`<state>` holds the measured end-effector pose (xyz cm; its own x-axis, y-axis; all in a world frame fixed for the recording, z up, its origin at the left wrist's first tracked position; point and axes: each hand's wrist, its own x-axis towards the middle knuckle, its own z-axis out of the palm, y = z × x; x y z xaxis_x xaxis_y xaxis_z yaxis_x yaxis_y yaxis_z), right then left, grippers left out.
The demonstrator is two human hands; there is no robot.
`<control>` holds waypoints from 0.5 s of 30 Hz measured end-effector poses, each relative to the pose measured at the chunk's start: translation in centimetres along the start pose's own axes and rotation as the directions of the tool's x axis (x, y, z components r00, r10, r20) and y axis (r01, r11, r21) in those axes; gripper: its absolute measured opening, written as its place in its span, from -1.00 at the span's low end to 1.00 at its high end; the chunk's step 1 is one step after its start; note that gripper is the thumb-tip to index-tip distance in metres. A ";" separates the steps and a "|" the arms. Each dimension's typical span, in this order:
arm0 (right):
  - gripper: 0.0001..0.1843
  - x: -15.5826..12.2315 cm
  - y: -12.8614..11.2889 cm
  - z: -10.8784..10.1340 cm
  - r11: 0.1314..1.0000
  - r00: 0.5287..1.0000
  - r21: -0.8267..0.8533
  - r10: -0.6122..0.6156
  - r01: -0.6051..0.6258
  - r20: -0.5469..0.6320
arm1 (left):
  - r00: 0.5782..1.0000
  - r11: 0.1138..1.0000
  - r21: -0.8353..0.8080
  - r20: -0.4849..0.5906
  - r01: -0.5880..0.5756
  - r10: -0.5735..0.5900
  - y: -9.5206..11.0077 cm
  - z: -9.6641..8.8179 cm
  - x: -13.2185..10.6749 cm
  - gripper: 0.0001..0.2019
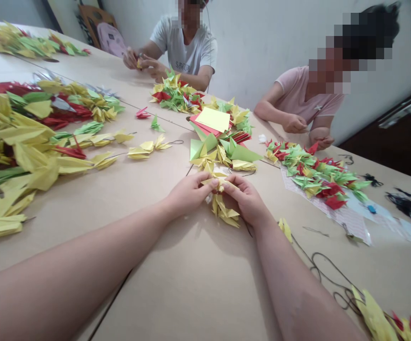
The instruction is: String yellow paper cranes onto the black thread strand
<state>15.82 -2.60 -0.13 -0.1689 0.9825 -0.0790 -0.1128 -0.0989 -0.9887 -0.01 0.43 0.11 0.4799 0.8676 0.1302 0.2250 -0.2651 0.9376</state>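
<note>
My left hand [187, 192] and my right hand [246, 199] meet over the table, fingers pinched on a string of yellow folded paper pieces [223, 208]. Its lower part hangs between my wrists and rests on the tabletop. A dark cord [328, 270] trails from under my right wrist toward the near right. Just beyond my fingers lies a small heap of yellow and green folded pieces [223, 154], with a yellow paper square [213, 118] on a stack of sheets behind it.
Long strings of yellow, red and green folded pieces [24, 137] cover the left of the table [191, 284]. Another heap [315, 175] lies at right. Two other people sit at the far side, their hands busy with paper. Black cords [409, 206] lie far right.
</note>
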 end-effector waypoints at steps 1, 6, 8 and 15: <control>-0.77 0.0 0.0 0.0 1.000 1.000 0.006 0.004 -0.004 0.015 | 1.000 1.000 0.007 0.001 -0.004 0.004 0.0 0.0 0.0 -0.72; -0.79 0.0 0.0 0.0 0.997 0.999 0.062 -0.037 0.034 0.040 | 1.000 1.000 -0.008 -0.005 -0.002 0.002 0.3 -0.1 -0.1 -0.73; -0.78 0.0 0.1 -0.1 0.995 0.998 0.086 -0.051 0.048 0.027 | 1.000 1.000 -0.029 -0.008 -0.002 0.002 0.4 -0.1 -0.1 -0.74; -0.79 0.1 0.5 -0.5 0.989 0.996 0.131 -0.080 0.076 0.030 | 1.000 0.995 -0.098 0.006 -0.011 0.011 0.5 -0.1 -0.1 -0.74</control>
<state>16.21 -2.43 -0.70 -0.1882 0.9821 0.0043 -0.2523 -0.0441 -0.9666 -0.04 0.23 0.59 0.4876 0.8620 0.1389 0.1352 -0.2317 0.9633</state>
